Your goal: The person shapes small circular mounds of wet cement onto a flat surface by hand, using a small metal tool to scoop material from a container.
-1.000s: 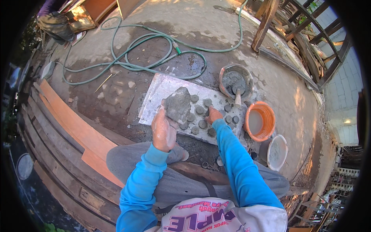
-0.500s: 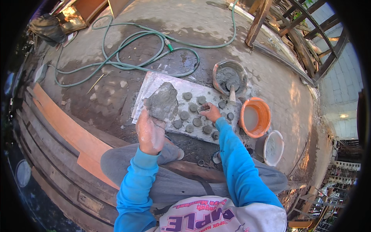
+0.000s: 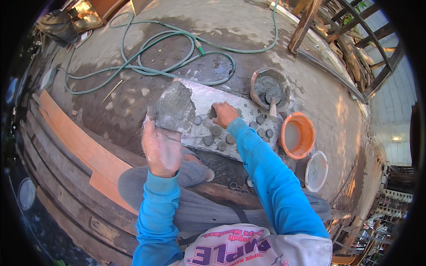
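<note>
My left hand [image 3: 162,150] is turned palm up at the left end of a pale board. Its thumb grips the edge of a flat slab smeared with wet grey cement [image 3: 175,108]; the fingers beneath are hidden. Over the board [image 3: 206,91], my right hand [image 3: 225,114] reaches in with its fingers closed around a small round cement disc [image 3: 213,112]. Several similar discs lie on the board, among them a cement disc [image 3: 207,140] near its front edge and another cement disc [image 3: 260,119] right of my right hand.
Beyond the board's right end stands a bucket of grey cement [image 3: 270,86] with a wooden-handled tool [image 3: 273,106] in it. Nearer are an orange bucket [image 3: 306,128] of cloudy water and a whitish tub [image 3: 316,172]. A green hose [image 3: 155,71] coils behind; planks [image 3: 84,146] lie at left.
My left hand and the cement-smeared slab have moved left. My right hand has shifted left and away from me across the board, with a disc at its fingertips.
</note>
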`<state>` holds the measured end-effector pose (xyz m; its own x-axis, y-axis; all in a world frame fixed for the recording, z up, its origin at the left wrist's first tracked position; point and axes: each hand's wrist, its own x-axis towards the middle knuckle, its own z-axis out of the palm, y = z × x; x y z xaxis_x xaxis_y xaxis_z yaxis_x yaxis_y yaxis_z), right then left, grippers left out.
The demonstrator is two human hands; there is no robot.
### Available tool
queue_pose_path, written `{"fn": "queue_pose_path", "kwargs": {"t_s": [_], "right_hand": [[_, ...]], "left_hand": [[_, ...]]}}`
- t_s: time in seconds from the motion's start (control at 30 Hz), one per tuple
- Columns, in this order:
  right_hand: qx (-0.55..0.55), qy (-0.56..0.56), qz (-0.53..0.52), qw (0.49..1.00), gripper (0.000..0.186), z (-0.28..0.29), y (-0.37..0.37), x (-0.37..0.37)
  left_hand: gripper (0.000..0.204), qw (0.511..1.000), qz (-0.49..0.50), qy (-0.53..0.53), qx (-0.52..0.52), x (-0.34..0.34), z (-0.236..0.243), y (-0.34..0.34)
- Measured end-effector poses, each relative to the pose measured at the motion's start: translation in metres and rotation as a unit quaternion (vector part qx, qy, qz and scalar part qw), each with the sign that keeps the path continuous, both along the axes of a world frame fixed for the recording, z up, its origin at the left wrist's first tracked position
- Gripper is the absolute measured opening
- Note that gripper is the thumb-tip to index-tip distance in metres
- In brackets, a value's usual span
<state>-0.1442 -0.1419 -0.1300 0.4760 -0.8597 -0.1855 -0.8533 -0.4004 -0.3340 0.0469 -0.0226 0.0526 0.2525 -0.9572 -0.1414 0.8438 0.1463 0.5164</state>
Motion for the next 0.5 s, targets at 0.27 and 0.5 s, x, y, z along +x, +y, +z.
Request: {"fn": "queue_pose_path", "kwargs": {"t_s": [0.27,0.5], "right_hand": [[0.239,0.003,-0.089,0.967,0.05,-0.052,-0.046,0.016],[0.457,-0.156,-0.175,0.858,0.049,-0.056,-0.053,0.003]], "left_hand": [[0.041,0.999,0.041,0.033,0.006,0.015,-0.003,0.0],[0.039,0.998,0.02,0.051,-0.041,0.024,-0.002,0.003]]}}
